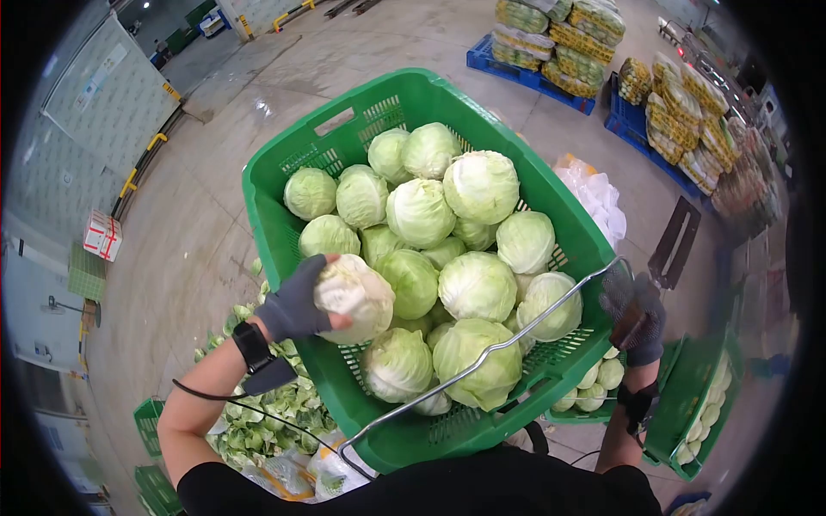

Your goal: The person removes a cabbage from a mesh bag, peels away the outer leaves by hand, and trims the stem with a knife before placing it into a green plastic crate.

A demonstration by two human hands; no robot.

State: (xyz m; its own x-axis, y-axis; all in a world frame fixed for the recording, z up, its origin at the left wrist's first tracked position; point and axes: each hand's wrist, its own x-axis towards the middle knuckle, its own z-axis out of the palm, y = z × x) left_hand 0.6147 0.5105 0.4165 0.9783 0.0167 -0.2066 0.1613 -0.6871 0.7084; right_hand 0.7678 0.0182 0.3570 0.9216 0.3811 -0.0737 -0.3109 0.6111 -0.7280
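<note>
My left hand [297, 303], in a grey fingerless-tipped glove, is closed around the side of a pale cabbage [354, 297] over the left part of a large green crate [267, 219]. Other green cabbages [477, 286] lie piled in the crate. Past the crate's right rim, my gloved right hand [634, 320] has its fingers wrapped round what looks like the handle of a knife [674, 243]. Its broad dark blade points up and away from me; the glove hides most of the handle. A bent metal bail [490, 351] crosses the near right corner of the crate.
Cut cabbage leaves [271, 421] are heaped on the floor at lower left. More green crates with cabbages [594, 391] stand at lower right. Bagged produce [572, 47] is stacked on blue pallets [538, 79] farther back. White plastic bags [594, 199] lie beyond the crate.
</note>
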